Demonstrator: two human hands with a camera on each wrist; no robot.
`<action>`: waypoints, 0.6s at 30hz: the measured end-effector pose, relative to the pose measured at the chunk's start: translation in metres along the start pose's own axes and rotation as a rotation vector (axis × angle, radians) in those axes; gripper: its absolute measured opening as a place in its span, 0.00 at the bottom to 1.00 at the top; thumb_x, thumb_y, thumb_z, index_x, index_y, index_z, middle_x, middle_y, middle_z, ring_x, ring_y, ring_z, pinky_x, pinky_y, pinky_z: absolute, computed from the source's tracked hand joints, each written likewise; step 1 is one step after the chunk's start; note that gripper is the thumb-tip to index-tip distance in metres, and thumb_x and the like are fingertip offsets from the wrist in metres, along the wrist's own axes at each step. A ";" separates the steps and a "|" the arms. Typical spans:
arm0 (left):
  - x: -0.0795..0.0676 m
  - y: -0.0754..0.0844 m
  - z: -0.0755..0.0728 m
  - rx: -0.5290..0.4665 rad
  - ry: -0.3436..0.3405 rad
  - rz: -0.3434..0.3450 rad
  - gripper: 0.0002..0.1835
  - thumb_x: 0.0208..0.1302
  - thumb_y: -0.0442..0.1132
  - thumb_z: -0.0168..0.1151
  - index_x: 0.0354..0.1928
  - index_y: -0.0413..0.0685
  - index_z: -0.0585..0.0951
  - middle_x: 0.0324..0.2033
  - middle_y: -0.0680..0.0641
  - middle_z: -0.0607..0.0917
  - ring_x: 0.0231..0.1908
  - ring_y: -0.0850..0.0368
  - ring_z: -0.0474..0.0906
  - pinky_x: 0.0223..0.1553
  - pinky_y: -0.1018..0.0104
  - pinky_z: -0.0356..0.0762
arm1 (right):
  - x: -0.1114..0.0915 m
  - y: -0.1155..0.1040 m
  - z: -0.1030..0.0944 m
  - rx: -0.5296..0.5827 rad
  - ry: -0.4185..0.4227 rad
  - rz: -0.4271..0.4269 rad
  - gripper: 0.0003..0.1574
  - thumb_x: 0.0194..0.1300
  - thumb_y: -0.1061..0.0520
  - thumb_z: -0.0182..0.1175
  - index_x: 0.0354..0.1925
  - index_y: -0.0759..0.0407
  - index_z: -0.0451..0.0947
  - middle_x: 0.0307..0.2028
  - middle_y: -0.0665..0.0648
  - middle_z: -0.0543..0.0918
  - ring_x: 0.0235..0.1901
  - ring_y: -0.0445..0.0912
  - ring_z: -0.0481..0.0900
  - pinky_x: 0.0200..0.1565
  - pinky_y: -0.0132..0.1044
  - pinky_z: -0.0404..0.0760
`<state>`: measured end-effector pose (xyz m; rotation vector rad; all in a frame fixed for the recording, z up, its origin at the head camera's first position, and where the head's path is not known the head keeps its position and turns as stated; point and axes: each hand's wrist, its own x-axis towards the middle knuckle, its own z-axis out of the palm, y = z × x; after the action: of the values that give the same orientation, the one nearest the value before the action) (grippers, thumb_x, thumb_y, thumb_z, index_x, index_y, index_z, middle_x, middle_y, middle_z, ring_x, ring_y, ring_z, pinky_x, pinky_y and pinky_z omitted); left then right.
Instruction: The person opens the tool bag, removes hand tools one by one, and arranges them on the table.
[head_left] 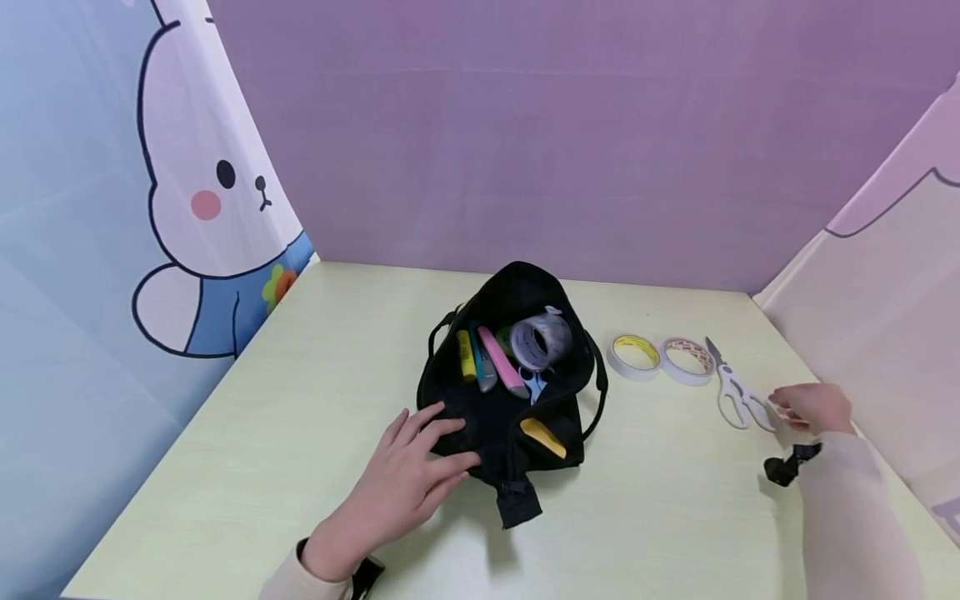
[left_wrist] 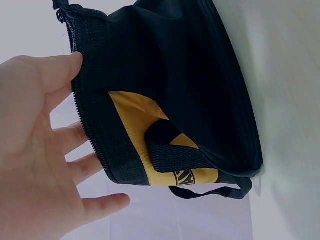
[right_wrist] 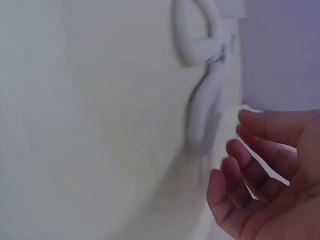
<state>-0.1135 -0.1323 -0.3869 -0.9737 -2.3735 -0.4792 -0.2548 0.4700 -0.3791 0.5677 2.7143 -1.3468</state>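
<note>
A black zip bag (head_left: pixel 480 437) stands on the table with its mouth spread wide. My left hand (head_left: pixel 408 471) holds its near rim, the thumb outside and several fingers over the zip edge. In the left wrist view the bag (left_wrist: pixel 145 55) shows a yellow panel. Inside lie a yellow tube (head_left: pixel 466 357), a teal cutter (head_left: pixel 483 367), a pink cutter (head_left: pixel 501 360), a clear tape roll (head_left: pixel 555 337) and blue-handled scissors (head_left: pixel 533 382). My right hand (head_left: pixel 817 407), fingers loosely bent with nothing in them, is beside the white-handled scissors (head_left: pixel 737 392), apart from the handles (right_wrist: pixel 202 115).
Two tape rolls, one with a yellow core (head_left: pixel 633 358) and one with a patterned core (head_left: pixel 687 361), lie between bag and scissors. A purple backdrop (head_left: pixel 525 150) rises behind the table (head_left: pixel 675 517). Printed cloths stand at the left and right sides.
</note>
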 end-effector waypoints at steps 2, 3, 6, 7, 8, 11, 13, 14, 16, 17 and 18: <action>0.000 0.000 0.000 0.006 0.008 0.005 0.28 0.80 0.58 0.33 0.46 0.65 0.88 0.56 0.47 0.80 0.65 0.38 0.67 0.59 0.28 0.62 | -0.004 -0.007 0.000 -0.010 0.055 -0.073 0.24 0.66 0.56 0.61 0.44 0.81 0.79 0.24 0.39 0.79 0.24 0.34 0.76 0.29 0.33 0.84; 0.001 0.000 0.000 0.009 0.013 0.010 0.29 0.80 0.58 0.33 0.45 0.65 0.88 0.55 0.46 0.80 0.65 0.38 0.67 0.59 0.27 0.62 | -0.006 -0.013 0.001 -0.015 0.090 -0.106 0.27 0.67 0.56 0.60 0.49 0.83 0.77 0.24 0.36 0.77 0.24 0.33 0.75 0.28 0.32 0.83; 0.001 0.000 0.001 0.019 0.031 0.028 0.30 0.80 0.58 0.32 0.45 0.63 0.88 0.54 0.45 0.80 0.64 0.37 0.68 0.60 0.27 0.61 | -0.010 -0.034 0.004 0.017 0.163 -0.175 0.21 0.69 0.55 0.59 0.45 0.73 0.82 0.25 0.30 0.73 0.24 0.30 0.73 0.28 0.29 0.82; 0.002 0.000 0.002 0.021 0.037 0.035 0.30 0.80 0.57 0.32 0.45 0.63 0.88 0.54 0.45 0.80 0.63 0.37 0.69 0.60 0.28 0.62 | -0.010 -0.041 0.005 0.041 0.180 -0.189 0.14 0.69 0.55 0.59 0.40 0.64 0.85 0.24 0.28 0.73 0.24 0.29 0.74 0.28 0.28 0.82; 0.002 0.000 0.002 0.022 0.044 0.044 0.30 0.81 0.57 0.32 0.44 0.62 0.88 0.53 0.45 0.80 0.63 0.36 0.69 0.59 0.28 0.62 | -0.011 -0.050 0.007 0.069 0.193 -0.202 0.10 0.69 0.55 0.58 0.37 0.58 0.85 0.24 0.27 0.72 0.24 0.30 0.74 0.28 0.27 0.82; 0.003 -0.001 0.002 0.025 0.057 0.067 0.29 0.81 0.56 0.33 0.44 0.61 0.88 0.52 0.44 0.81 0.61 0.36 0.71 0.58 0.28 0.65 | -0.013 -0.074 0.013 0.154 0.192 -0.244 0.14 0.69 0.56 0.58 0.28 0.37 0.80 0.24 0.27 0.74 0.24 0.29 0.74 0.28 0.25 0.81; 0.004 -0.001 0.002 0.028 0.057 0.082 0.29 0.81 0.55 0.33 0.44 0.60 0.88 0.51 0.43 0.81 0.61 0.35 0.71 0.58 0.29 0.66 | -0.016 -0.090 0.019 0.184 0.189 -0.281 0.16 0.69 0.57 0.59 0.28 0.36 0.80 0.24 0.28 0.76 0.24 0.30 0.75 0.28 0.24 0.80; 0.004 -0.001 0.002 0.031 0.056 0.089 0.29 0.81 0.55 0.33 0.44 0.60 0.88 0.51 0.43 0.81 0.60 0.35 0.71 0.58 0.30 0.67 | -0.018 -0.098 0.023 0.191 0.188 -0.302 0.16 0.69 0.58 0.59 0.29 0.36 0.80 0.24 0.28 0.77 0.24 0.30 0.75 0.27 0.23 0.80; 0.005 -0.002 0.002 0.037 0.053 0.100 0.29 0.81 0.55 0.33 0.44 0.60 0.88 0.51 0.43 0.81 0.60 0.36 0.71 0.58 0.31 0.67 | -0.021 -0.114 0.029 0.190 0.178 -0.341 0.16 0.69 0.58 0.60 0.29 0.36 0.80 0.24 0.29 0.78 0.25 0.29 0.76 0.27 0.23 0.80; 0.005 -0.003 0.003 0.040 0.051 0.104 0.29 0.81 0.55 0.33 0.44 0.60 0.88 0.51 0.43 0.81 0.60 0.36 0.71 0.58 0.31 0.68 | -0.023 -0.122 0.033 0.162 0.172 -0.360 0.11 0.70 0.58 0.59 0.33 0.40 0.80 0.25 0.27 0.78 0.25 0.29 0.76 0.28 0.23 0.80; 0.005 -0.003 0.003 0.042 0.050 0.107 0.29 0.81 0.55 0.33 0.44 0.60 0.88 0.51 0.43 0.81 0.60 0.36 0.71 0.58 0.32 0.68 | -0.025 -0.130 0.036 0.125 0.168 -0.380 0.07 0.70 0.57 0.59 0.36 0.45 0.81 0.26 0.27 0.77 0.25 0.29 0.76 0.28 0.23 0.80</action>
<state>-0.1195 -0.1300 -0.3867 -1.0512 -2.2651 -0.4066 -0.2807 0.3630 -0.2974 0.1795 3.0023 -1.6267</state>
